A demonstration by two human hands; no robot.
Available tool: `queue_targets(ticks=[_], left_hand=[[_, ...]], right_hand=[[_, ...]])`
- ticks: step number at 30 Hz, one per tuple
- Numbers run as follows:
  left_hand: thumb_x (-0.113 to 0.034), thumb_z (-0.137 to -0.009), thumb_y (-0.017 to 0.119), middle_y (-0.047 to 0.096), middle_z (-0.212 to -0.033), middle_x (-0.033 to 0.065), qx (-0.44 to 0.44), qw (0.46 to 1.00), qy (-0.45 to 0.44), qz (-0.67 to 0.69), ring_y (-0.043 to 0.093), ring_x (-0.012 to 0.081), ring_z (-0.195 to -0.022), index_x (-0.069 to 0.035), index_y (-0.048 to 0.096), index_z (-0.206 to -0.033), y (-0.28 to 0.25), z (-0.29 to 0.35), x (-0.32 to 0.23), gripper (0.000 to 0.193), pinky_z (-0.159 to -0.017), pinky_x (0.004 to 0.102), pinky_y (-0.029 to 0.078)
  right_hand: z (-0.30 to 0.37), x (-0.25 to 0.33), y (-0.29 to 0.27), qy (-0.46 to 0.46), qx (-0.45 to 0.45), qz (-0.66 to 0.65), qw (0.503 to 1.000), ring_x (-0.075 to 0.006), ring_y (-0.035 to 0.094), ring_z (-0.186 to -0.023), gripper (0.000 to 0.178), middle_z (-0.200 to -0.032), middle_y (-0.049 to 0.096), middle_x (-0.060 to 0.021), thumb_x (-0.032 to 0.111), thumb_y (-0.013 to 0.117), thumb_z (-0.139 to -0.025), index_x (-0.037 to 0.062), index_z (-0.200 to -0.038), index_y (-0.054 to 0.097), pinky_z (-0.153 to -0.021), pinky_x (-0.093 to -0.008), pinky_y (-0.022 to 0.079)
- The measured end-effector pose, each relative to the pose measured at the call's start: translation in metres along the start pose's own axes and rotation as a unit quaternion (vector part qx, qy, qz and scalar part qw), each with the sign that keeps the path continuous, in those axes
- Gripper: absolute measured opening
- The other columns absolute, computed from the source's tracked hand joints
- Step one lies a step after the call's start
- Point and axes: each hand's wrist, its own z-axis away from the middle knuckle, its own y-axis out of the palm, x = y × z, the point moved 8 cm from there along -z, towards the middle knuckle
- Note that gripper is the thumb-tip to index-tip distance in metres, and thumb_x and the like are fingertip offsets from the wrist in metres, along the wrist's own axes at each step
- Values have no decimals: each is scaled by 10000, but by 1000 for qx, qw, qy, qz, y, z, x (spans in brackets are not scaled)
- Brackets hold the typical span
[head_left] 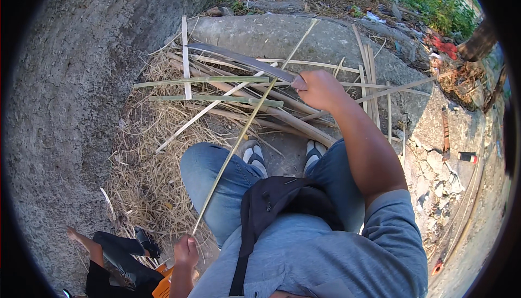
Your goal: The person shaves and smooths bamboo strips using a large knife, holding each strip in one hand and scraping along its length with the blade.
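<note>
My left hand (pixel 186 251), low beside my left hip, is closed round the near end of a long thin bamboo strip (pixel 237 145). The strip slants away to the upper right, passing over my left knee. My right hand (pixel 323 89) grips the handle of a machete (pixel 239 56), whose long dark blade points to the far left. Blade and strip cross just left of the right hand; whether they touch I cannot tell. Beneath them lie bamboo poles (pixel 293 122), green split pieces (pixel 211 99) and pale slats (pixel 186 59), crossing one another.
Dry bamboo shavings (pixel 157 173) cover the ground at left, beside a rough grey wall (pixel 65 108). Another person (pixel 116 263) sits at the lower left near an orange plastic crate (pixel 163 286). A sheathed-looking brown tool (pixel 445 135) lies on broken concrete at right.
</note>
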Motion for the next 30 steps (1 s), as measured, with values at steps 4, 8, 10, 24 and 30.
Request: queue_targets(ticks=[4, 8, 10, 24, 30], left_hand=[[-426, -1055, 444, 584, -687, 242, 31, 999, -6, 39, 611, 504, -720, -26, 563, -848, 5, -4, 6, 466, -617, 530, 450], [-350, -1055, 436, 572, -677, 232, 13, 1000, -2, 26, 600, 497, -703, -23, 547, -828, 8, -6, 3, 413, -613, 525, 444], [-344, -1054, 435, 564, -667, 228, -5, 1000, 15, 21, 593, 494, -690, -24, 539, -820, 12, -6, 9, 410, -606, 522, 440], [-386, -1075, 403, 548, -637, 218, -4, 997, 5, 82, 588, 472, -647, -23, 532, -797, 23, -2, 7, 475, -573, 496, 431], [-337, -1058, 438, 563, -649, 231, -17, 999, 4, 30, 593, 494, -667, -27, 537, -806, 15, -7, 1, 411, -584, 521, 442]], right_hand=[[22, 44, 5, -83, 75, 2, 994, -383, 697, -912, 203, -924, 729, -164, 233, 671, -800, 131, -966, 728, -787, -511, 545], [27, 63, 16, -149, 122, 49, 980, -386, 693, -896, 182, -897, 723, -159, 237, 669, -802, 119, -932, 718, -771, -513, 540], [18, 60, 12, -128, 120, 13, 984, -397, 688, -891, 180, -895, 721, -164, 243, 667, -804, 111, -916, 718, -764, -512, 536], [29, 76, 4, -111, 87, -23, 990, -423, 680, -877, 202, -897, 710, -201, 249, 665, -828, 90, -938, 722, -762, -503, 530], [6, 27, 2, -47, 76, -25, 996, -429, 674, -847, 227, -882, 707, -212, 223, 680, -812, 56, -962, 710, -733, -490, 524]])
